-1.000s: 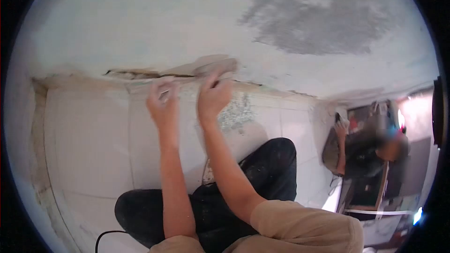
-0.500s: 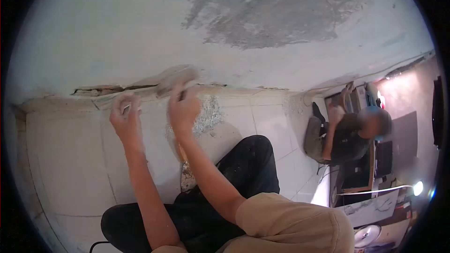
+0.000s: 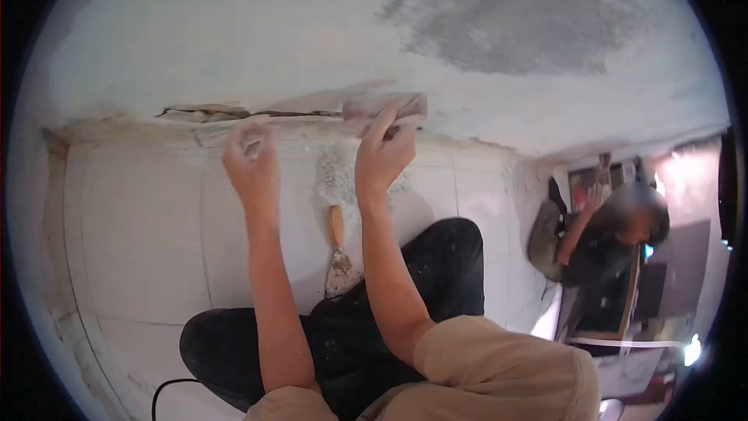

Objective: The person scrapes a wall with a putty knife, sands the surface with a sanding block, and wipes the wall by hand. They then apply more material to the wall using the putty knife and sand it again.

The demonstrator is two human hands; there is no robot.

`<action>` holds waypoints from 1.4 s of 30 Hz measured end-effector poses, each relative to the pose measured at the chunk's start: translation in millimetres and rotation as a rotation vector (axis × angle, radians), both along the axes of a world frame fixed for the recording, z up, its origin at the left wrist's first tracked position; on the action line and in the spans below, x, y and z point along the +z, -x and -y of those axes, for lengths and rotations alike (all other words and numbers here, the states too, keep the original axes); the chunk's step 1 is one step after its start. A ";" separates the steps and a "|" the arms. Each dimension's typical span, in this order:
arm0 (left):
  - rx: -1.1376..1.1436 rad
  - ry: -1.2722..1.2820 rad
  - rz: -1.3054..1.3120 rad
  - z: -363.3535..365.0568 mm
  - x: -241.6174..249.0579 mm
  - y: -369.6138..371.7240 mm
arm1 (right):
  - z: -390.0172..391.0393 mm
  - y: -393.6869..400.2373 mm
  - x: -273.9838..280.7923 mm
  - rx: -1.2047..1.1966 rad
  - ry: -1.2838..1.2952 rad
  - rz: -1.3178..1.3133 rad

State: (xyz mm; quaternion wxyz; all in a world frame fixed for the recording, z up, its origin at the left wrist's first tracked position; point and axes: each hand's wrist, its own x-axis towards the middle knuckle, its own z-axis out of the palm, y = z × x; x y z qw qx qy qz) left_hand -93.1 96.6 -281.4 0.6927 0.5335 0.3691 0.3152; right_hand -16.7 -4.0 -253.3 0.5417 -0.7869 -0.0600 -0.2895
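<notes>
My right hand (image 3: 386, 154) grips a flat, brownish-grey sheet (image 3: 362, 109), blurred by motion, against the foot of the white wall (image 3: 234, 47). The sheet lies at the right end of a long dark crack (image 3: 292, 114). Below the crack's left part, my left hand (image 3: 251, 164) has its fingers curled together; something pale shows between them, too blurred to name. Grey-white debris (image 3: 336, 175) is scattered on the tiles between my hands. A scraper with a wooden handle (image 3: 336, 226) rests on the floor between my forearms, its blade dirty.
A large grey patch (image 3: 514, 19) marks the wall. At the right, another person (image 3: 608, 242) in dark clothing sits on the floor near shelves and a lit lamp (image 3: 692, 351). A black cable (image 3: 160, 398) curves beside my left knee (image 3: 214, 343).
Both hands and the sheet appear further right in view, partly because the view has shifted. The scraper's handle, hidden before by my right forearm, now shows.
</notes>
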 end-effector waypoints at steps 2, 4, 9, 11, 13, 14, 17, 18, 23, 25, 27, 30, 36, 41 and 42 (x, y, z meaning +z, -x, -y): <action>0.044 -0.053 0.101 -0.9 -15.5 -6.0 | 9.4 -15.8 4.1 -0.134 0.154 0.031; 0.004 0.137 0.021 6.6 10.9 -5.6 | -1.3 -26.2 -11.7 -0.301 0.246 0.194; -0.024 0.121 0.024 2.8 8.2 -3.5 | -14.1 2.0 -43.1 -0.052 0.419 -0.086; 0.002 0.076 0.051 0.8 6.3 -1.1 | -11.8 2.9 -31.4 0.022 0.342 0.013; 0.000 0.083 0.039 0.3 12.1 0.1 | -1.7 -0.9 2.8 -0.021 0.206 0.037; 0.003 0.091 0.026 1.1 13.3 0.4 | 3.2 -4.3 20.1 -0.061 0.072 0.062; -0.034 0.098 0.018 2.0 7.5 -4.3 | 0.1 -15.2 16.8 -0.104 0.117 0.084; -0.040 0.097 0.022 2.0 5.0 -5.6 | -5.1 -18.6 2.7 -0.147 0.195 0.089; -0.058 0.033 0.107 -12.0 -20.5 -1.7 | -11.5 0.0 -43.7 -0.014 0.445 0.009; -0.045 0.078 0.089 -8.3 -12.2 1.0 | -6.5 -1.1 -27.1 0.025 0.442 0.015; -0.004 0.110 -0.011 -5.6 4.0 3.4 | 3.6 -8.3 6.2 -0.021 0.285 0.082; -0.009 0.083 -0.059 -2.9 4.5 -1.4 | 4.6 -16.8 27.5 -0.099 0.100 0.138; -0.046 0.109 0.002 -5.0 -1.4 0.0 | -8.3 -12.4 -24.0 -0.025 0.328 0.112; -0.017 0.084 -0.027 -6.4 -0.7 1.1 | 15.0 -13.2 16.1 -0.066 0.145 0.066; -0.006 0.093 -0.025 -5.2 0.3 1.8 | 12.2 -17.8 15.2 -0.062 0.144 0.061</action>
